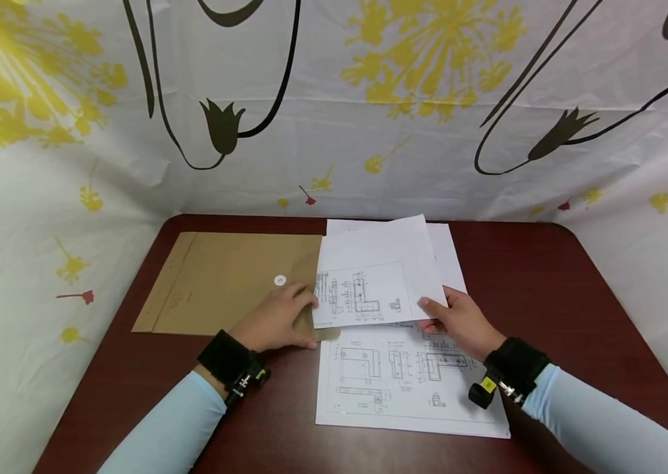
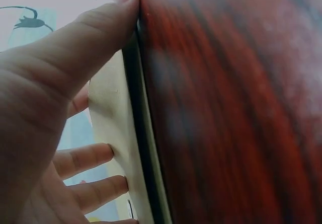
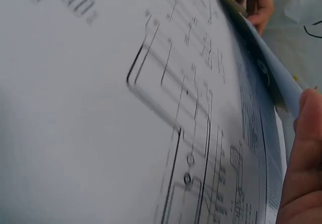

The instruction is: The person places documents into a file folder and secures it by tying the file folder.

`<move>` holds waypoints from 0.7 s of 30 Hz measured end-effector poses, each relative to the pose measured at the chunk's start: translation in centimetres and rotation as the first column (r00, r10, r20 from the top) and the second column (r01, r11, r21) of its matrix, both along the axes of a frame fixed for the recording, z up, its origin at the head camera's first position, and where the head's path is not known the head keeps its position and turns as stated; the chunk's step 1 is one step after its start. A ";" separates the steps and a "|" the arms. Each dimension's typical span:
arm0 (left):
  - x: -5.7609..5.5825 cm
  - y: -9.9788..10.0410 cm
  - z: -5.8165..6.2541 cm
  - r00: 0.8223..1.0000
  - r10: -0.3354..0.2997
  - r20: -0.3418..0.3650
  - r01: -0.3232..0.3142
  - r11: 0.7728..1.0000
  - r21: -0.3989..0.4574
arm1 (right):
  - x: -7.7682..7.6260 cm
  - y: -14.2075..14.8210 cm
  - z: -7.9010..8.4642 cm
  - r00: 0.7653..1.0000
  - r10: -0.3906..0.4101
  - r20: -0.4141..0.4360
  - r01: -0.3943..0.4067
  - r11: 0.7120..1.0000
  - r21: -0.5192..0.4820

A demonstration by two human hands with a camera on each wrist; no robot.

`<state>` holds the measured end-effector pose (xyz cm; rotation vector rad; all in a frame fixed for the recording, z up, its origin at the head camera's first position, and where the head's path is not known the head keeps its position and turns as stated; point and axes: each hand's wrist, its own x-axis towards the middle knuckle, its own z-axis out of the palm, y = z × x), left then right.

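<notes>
A brown envelope (image 1: 233, 276) with a white round disc lies flat at the left of the table. My left hand (image 1: 277, 316) grips its near right corner, fingers on the upper face and thumb at the edge. In the left wrist view the envelope's mouth (image 2: 137, 88) gapes as a dark slit between two layers. My right hand (image 1: 461, 319) pinches the near right corner of a white sheet (image 1: 375, 243) printed with a technical drawing. That sheet is raised and slanted, its left edge right at the envelope's mouth. My right thumb (image 3: 307, 133) shows along the paper's edge.
Beneath the held sheet lie more drawing sheets (image 1: 411, 408), one toward the front and another white sheet (image 1: 446, 253) at the back. They rest on a dark red-brown table (image 1: 547, 296). A white patterned cloth (image 1: 322, 158) hangs round the back and sides.
</notes>
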<state>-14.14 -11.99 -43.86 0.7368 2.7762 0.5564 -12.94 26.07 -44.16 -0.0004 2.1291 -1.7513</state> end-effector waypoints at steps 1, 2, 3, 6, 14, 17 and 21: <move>0.0 0.0 0.0 1.000 -0.002 -0.004 0.002 1.000 -0.003 | -0.1 0.2 0.0 1.000 -0.007 -0.005 0.007 1.000 -0.002; 0.0 0.0 0.0 1.000 -0.001 -0.008 0.001 1.000 -0.002 | -0.1 0.4 0.1 1.000 -0.019 -0.011 0.019 1.000 0.002; 0.1 0.1 0.0 1.000 -0.001 -0.010 0.001 1.000 -0.001 | -0.2 0.6 0.3 0.999 -0.033 -0.019 0.034 0.999 0.012; 0.2 0.1 0.2 1.000 -0.001 -0.015 0.001 1.000 -0.001 | -0.5 1.3 0.8 0.997 -0.073 -0.036 0.075 0.995 0.062; 0.5 0.2 0.4 1.000 -0.002 -0.022 0.002 1.000 -0.005 | -0.3 1.5 1.0 0.997 -0.080 -0.002 0.079 0.988 0.132; 0.5 0.2 0.4 0.999 -0.009 -0.037 0.009 1.000 -0.019 | -0.2 1.3 0.7 0.996 -0.084 0.016 0.082 0.992 0.098; 0.5 0.4 0.4 0.999 -0.018 -0.049 0.016 0.999 -0.037 | -0.1 0.7 0.3 0.997 -0.071 0.035 0.069 0.996 0.062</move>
